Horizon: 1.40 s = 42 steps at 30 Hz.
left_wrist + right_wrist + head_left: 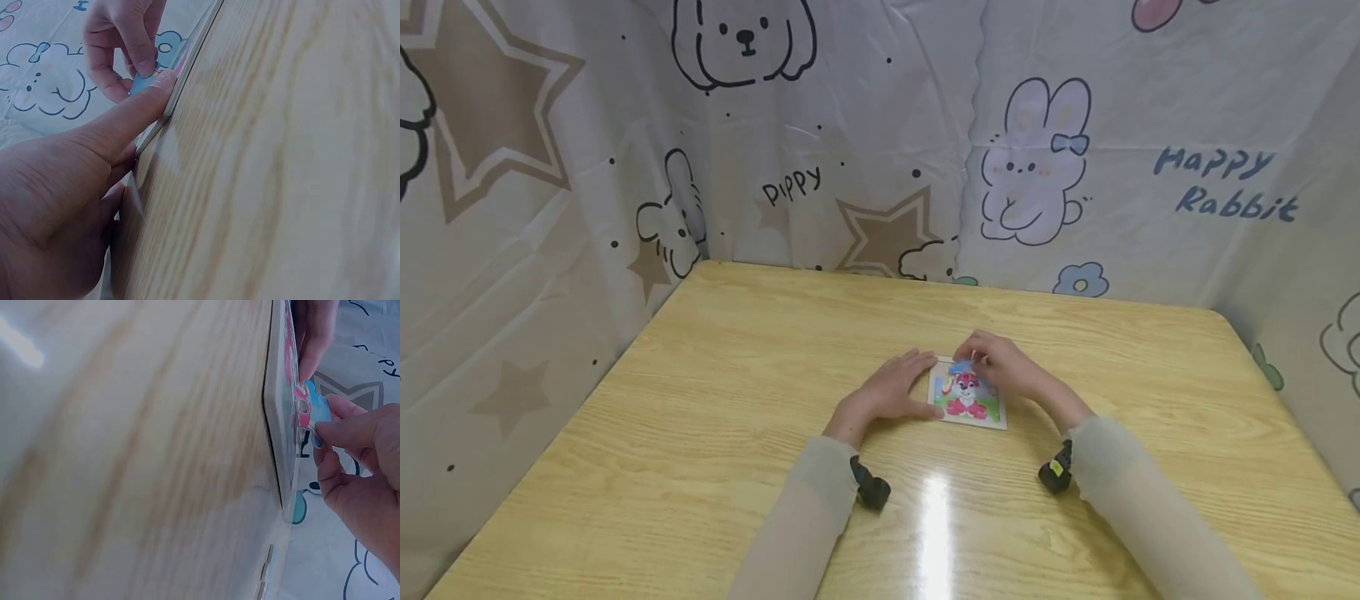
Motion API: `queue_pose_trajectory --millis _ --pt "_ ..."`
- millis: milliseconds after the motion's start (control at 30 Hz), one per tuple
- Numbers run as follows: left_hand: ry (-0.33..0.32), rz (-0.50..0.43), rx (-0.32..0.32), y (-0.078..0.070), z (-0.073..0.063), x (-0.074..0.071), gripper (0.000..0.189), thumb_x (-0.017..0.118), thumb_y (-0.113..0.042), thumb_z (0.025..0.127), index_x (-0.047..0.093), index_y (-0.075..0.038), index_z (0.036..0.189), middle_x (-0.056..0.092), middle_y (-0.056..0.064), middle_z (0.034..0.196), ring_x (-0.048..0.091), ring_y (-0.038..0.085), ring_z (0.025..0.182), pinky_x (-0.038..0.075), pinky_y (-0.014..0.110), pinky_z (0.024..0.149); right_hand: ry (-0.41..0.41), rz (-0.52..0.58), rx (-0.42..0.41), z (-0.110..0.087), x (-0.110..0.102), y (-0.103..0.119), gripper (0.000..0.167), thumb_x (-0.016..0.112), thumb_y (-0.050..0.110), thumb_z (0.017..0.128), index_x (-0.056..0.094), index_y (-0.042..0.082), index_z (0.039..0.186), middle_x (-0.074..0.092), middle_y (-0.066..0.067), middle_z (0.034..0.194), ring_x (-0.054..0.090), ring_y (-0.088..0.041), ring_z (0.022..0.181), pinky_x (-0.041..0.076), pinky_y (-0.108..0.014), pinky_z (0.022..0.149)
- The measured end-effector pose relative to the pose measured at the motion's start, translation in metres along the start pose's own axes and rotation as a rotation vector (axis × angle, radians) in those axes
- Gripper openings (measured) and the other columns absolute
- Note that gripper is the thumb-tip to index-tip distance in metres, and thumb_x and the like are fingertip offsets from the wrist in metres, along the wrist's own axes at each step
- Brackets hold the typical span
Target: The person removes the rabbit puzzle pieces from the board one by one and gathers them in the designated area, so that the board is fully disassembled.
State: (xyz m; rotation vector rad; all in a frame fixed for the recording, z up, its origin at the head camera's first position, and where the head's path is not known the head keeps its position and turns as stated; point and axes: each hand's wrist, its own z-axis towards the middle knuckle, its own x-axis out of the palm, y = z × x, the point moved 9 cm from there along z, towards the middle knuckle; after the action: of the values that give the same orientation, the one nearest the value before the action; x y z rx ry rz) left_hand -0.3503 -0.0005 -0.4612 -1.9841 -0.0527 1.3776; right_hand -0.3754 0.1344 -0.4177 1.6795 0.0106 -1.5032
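Observation:
A small square jigsaw puzzle (990, 423) with a pale frame and a pink cartoon animal lies flat on the wooden table. My left hand (891, 387) rests along its left side, fingers stretched towards the far corner and the thumb (140, 100) laid straight on the near part of the frame. Between thumb and fingers, my right hand (1003, 364) pinches a blue puzzle piece with some pink (319, 407). That piece is tilted up over the far part of the picture; whether its lower edge touches the board I cannot tell.
The wooden table (700, 433) reaches well out on both sides of the puzzle. A printed cloth (895, 150) hangs behind it and at the sides. In the right wrist view a thin flat object (265, 572) lies beyond the puzzle, too narrow to make out.

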Motion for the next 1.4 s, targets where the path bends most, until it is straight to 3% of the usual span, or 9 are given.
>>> queue_pose_trajectory --millis 200,567,1400 --pt "0.003 -0.001 0.008 -0.002 0.0 0.001 0.089 0.071 -0.051 0.084 0.028 -0.02 0.155 0.021 0.001 0.165 0.01 0.02 0.155 0.008 0.04 0.129 -0.033 0.041 0.015 -0.005 -0.001 -0.002 0.028 0.055 -0.011 0.088 0.068 0.001 0.11 0.065 -0.015 0.106 0.063 -0.032 0.103 0.056 -0.049 0.093" --pt "0.007 -0.015 0.001 -0.003 -0.001 0.002 0.089 0.071 -0.051 0.084 0.028 -0.02 0.155 0.02 0.001 0.165 0.01 0.021 0.155 0.009 0.042 0.129 -0.075 0.124 0.162 -0.019 -0.008 -0.026 0.023 0.057 -0.003 0.093 0.068 0.005 0.111 0.065 -0.015 0.115 0.062 -0.036 0.113 0.053 -0.051 0.1" --pt "0.011 -0.006 0.009 -0.005 -0.002 -0.001 0.089 0.071 -0.049 0.085 0.025 -0.02 0.156 0.018 0.001 0.166 0.008 0.021 0.156 0.006 0.041 0.129 -0.117 0.093 0.276 -0.064 -0.034 -0.062 0.021 0.056 0.001 0.095 0.067 0.005 0.113 0.063 -0.018 0.12 0.061 -0.039 0.113 0.052 -0.054 0.098"
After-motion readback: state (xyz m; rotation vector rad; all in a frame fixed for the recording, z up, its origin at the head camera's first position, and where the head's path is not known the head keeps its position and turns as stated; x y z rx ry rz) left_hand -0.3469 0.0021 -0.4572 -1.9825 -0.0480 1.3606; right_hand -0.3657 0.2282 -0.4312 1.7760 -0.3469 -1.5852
